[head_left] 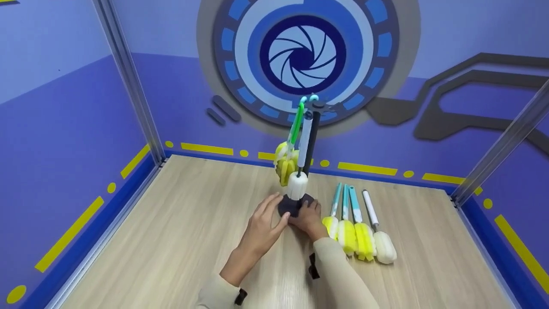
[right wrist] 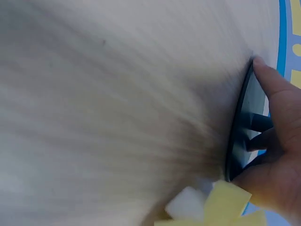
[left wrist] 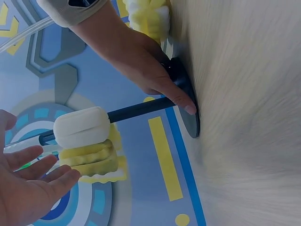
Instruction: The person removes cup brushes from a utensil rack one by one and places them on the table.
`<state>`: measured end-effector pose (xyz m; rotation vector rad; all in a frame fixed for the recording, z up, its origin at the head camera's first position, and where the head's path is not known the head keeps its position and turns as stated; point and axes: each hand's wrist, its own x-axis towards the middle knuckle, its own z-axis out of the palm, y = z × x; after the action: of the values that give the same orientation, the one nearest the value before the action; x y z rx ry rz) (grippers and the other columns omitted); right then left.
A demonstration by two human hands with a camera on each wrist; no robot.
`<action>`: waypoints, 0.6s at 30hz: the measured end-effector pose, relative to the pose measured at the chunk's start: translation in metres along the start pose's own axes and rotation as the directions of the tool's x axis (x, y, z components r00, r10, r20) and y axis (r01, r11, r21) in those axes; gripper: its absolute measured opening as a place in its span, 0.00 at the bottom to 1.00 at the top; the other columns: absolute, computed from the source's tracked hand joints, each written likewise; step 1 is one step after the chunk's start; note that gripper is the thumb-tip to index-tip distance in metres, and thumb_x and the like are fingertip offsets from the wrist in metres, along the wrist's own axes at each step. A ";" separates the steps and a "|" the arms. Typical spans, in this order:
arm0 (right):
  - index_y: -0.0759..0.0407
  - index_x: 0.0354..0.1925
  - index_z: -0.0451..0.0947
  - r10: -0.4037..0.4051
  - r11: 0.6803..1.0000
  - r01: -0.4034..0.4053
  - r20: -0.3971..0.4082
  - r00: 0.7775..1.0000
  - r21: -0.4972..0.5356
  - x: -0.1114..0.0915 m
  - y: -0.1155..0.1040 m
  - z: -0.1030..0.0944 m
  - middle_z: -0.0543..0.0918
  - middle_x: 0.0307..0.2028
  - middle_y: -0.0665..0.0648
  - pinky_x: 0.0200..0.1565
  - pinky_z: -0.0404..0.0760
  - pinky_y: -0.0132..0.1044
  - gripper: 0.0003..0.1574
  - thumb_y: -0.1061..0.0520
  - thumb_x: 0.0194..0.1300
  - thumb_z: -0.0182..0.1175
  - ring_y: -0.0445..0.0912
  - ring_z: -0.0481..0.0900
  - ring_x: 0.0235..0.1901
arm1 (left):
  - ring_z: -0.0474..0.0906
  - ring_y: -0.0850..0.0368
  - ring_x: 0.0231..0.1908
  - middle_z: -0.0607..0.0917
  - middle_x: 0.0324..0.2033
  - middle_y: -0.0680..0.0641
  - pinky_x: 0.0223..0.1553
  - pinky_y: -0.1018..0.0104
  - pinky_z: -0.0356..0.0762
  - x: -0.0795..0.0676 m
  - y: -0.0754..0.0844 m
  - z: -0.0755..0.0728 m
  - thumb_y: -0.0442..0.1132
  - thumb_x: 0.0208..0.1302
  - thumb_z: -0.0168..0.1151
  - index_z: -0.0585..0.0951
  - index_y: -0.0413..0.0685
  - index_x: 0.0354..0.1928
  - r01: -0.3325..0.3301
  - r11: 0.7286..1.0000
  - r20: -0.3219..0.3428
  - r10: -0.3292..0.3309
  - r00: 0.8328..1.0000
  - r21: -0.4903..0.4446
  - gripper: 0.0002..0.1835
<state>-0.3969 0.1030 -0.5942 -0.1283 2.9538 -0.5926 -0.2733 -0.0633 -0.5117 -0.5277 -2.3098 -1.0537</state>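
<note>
A black stand with a round base stands upright on the table. From its top hang a bottle brush with a white sponge head and, behind it, yellow-and-white sponge brushes, one with a green handle. My right hand grips the base at its right side; the thumb lies across the base near its edge in the left wrist view. At the left of the base is my left hand, fingers spread and relaxed, holding nothing. In the left wrist view this hand's palm shows beside the hanging brushes.
Right of the stand, three brushes with turquoise handles and yellow-and-white heads lie in a row. Beside them lies a brush with a white handle and white head. Blue printed panels enclose the wooden table.
</note>
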 end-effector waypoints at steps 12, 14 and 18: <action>0.80 0.70 0.59 -0.035 0.999 0.039 -0.104 0.994 0.032 0.000 0.007 0.008 0.55 0.70 0.86 0.72 0.58 0.61 0.67 0.34 0.55 0.72 0.76 0.52 0.72 | 0.72 0.45 0.67 0.76 0.66 0.38 0.65 0.51 0.72 0.000 0.002 0.002 0.46 0.73 0.61 0.76 0.39 0.66 0.021 1.000 0.028 -0.020 0.999 -0.015 0.26; 0.80 0.71 0.59 -0.029 0.999 0.031 -0.082 0.996 0.032 -0.001 0.005 0.006 0.54 0.70 0.86 0.72 0.58 0.60 0.67 0.34 0.55 0.71 0.75 0.51 0.73 | 0.72 0.45 0.67 0.76 0.66 0.38 0.65 0.51 0.72 0.000 0.001 0.003 0.46 0.73 0.62 0.76 0.39 0.66 0.020 1.000 0.024 -0.020 1.000 -0.017 0.26; 0.78 0.73 0.57 -0.007 1.000 0.007 -0.026 1.000 -0.008 -0.001 0.000 0.000 0.52 0.71 0.86 0.73 0.56 0.58 0.66 0.33 0.58 0.68 0.74 0.50 0.74 | 0.72 0.45 0.66 0.76 0.65 0.39 0.64 0.51 0.73 0.000 0.001 0.005 0.45 0.73 0.62 0.76 0.39 0.65 0.008 1.000 0.018 -0.008 1.000 -0.025 0.25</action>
<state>-0.3957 0.1033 -0.5939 -0.1327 2.9820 -0.5885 -0.2747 -0.0591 -0.5137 -0.5405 -2.3189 -1.0877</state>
